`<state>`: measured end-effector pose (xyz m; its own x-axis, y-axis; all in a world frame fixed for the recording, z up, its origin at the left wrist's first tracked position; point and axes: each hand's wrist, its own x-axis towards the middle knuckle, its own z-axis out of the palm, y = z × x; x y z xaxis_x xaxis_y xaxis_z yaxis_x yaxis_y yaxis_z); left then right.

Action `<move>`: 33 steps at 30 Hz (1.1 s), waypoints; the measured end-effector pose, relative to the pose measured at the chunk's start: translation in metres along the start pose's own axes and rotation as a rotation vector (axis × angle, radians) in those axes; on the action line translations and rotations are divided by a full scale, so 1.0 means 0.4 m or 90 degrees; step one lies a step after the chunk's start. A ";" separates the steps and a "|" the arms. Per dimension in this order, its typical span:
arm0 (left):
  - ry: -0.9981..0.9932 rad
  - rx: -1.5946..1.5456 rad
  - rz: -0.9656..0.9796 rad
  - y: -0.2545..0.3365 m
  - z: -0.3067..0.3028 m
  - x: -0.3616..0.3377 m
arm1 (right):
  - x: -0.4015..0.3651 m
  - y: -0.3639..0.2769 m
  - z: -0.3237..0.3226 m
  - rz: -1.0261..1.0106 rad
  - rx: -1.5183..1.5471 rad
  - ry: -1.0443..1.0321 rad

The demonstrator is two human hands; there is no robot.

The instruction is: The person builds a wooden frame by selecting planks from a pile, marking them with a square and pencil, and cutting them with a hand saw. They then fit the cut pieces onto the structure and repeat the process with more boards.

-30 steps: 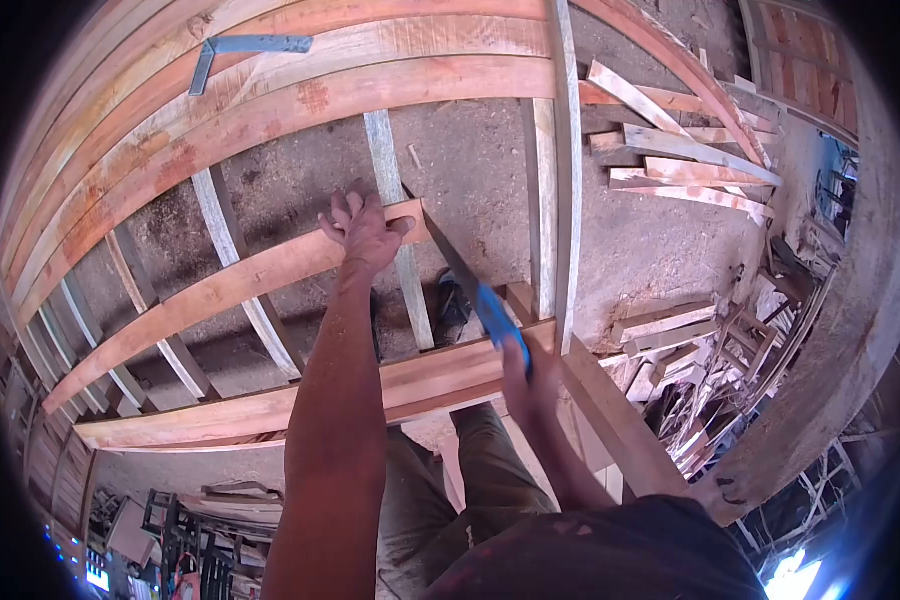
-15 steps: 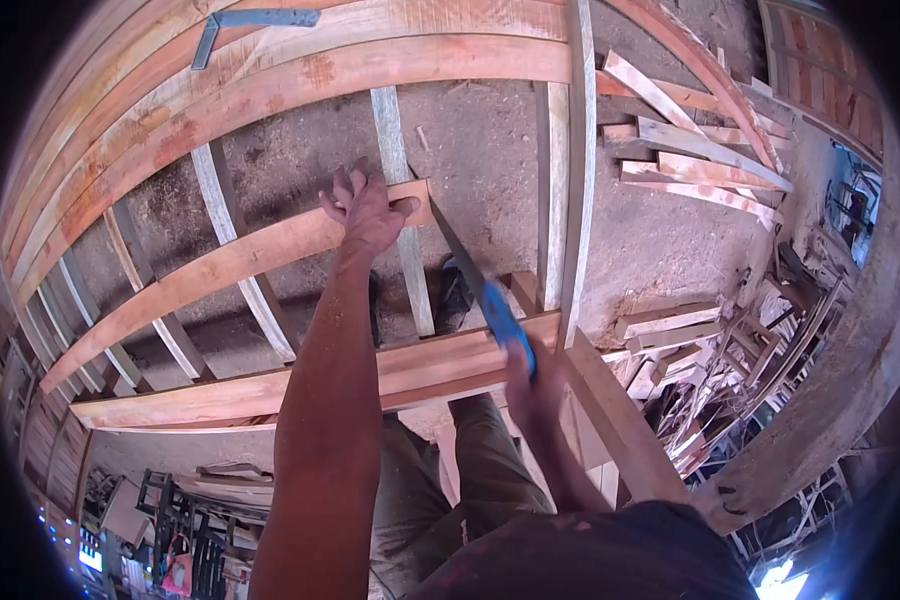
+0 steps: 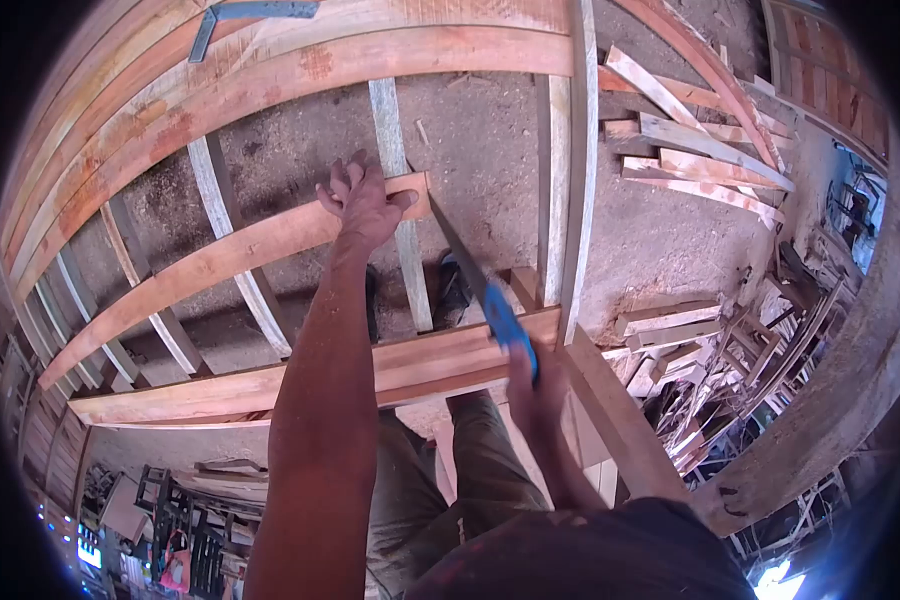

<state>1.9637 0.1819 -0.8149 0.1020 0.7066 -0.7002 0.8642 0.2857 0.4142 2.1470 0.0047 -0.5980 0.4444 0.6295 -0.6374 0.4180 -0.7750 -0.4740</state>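
A curved plank (image 3: pixel 240 250) lies across several narrow slats (image 3: pixel 215 190). My left hand (image 3: pixel 365 203) rests on the plank near its right end, thumb and fingers closed around its edges. In my right hand (image 3: pixel 536 385) is the blue handle of a handsaw (image 3: pixel 503 315). The saw's blade slants up and left, its upper part against the plank's right end, just beyond my left hand. Part of my right hand is blurred.
Long curved boards (image 3: pixel 300 75) arc across the top, with a metal square (image 3: pixel 260 10) on them. A straight beam (image 3: pixel 200 392) runs before my legs. Offcuts (image 3: pixel 705 165) lie at the upper right, a scrap pile (image 3: pixel 760 360) at the right.
The view has shifted slightly. My left hand still holds the plank, and the saw in my right hand has moved only slightly toward me.
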 end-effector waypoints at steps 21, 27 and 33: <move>0.026 0.004 0.015 -0.012 0.010 -0.003 | 0.304 -0.022 0.254 -0.142 0.081 -0.019; -0.004 -0.016 0.014 -0.010 -0.002 0.013 | -0.048 0.046 0.012 0.030 0.104 -0.022; 0.013 -0.003 0.003 0.000 -0.009 0.015 | 0.219 0.018 0.216 -0.104 0.050 0.012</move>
<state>1.9624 0.1885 -0.8172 0.0962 0.7207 -0.6866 0.8614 0.2854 0.4203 2.1204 0.0496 -0.7098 0.3904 0.7481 -0.5366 0.4236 -0.6635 -0.6168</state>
